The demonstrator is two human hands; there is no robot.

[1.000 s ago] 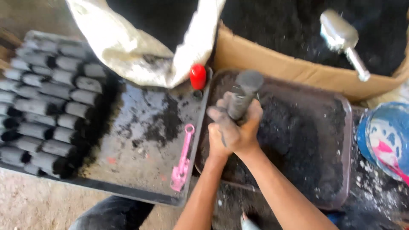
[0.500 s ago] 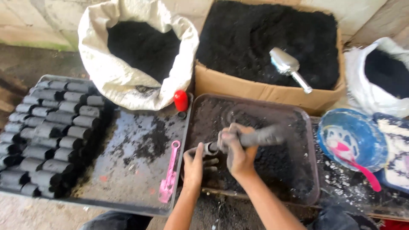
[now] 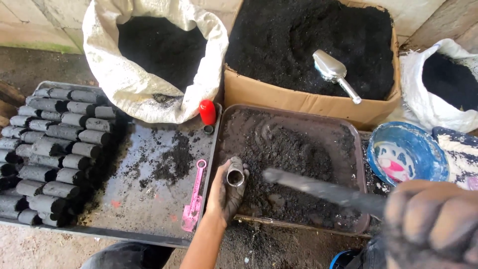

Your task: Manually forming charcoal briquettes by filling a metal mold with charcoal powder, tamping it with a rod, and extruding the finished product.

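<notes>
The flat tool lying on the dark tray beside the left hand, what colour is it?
Pink; the flat tool shows best in the head view.

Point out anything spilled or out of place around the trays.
Black powder lies scattered in loose patches over the flat dark tray, beside a pink tool, away from the brown tray that holds the main heap. More has dropped on the ground below the left hand, which holds a short metal tube.

Pale block wall behind, dusty concrete floor below.
</notes>
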